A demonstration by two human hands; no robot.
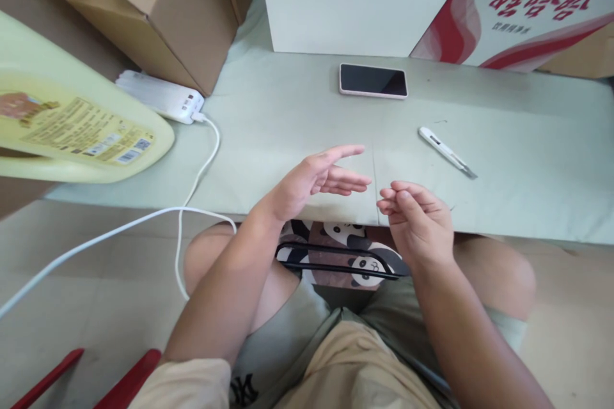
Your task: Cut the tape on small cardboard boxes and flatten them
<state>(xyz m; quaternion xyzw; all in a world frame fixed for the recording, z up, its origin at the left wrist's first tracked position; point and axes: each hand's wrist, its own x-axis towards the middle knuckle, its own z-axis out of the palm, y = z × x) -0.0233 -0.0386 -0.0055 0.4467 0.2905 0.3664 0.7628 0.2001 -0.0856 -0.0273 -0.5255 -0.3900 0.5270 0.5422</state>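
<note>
My left hand (pixel 316 180) hovers over the near edge of the pale green table (pixel 288 115), fingers stretched out to the right and holding nothing. Just to its right, my right hand (pixel 416 216) has its fingers curled together in a loose pinch; I cannot make out anything between them. The two hands nearly touch at the fingertips. A white utility knife (pixel 446 152) lies on the table beyond my right hand. A phone (pixel 373 80) with a dark screen lies flat further back.
A white power bank (pixel 163 97) with a white cable (pixel 192 192) sits at the left. A yellow bottle (pixel 71 128) lies at far left, a cardboard box (pixel 153 6) behind it. A white box (pixel 359 0) and a red-printed carton (pixel 532 6) stand at the back.
</note>
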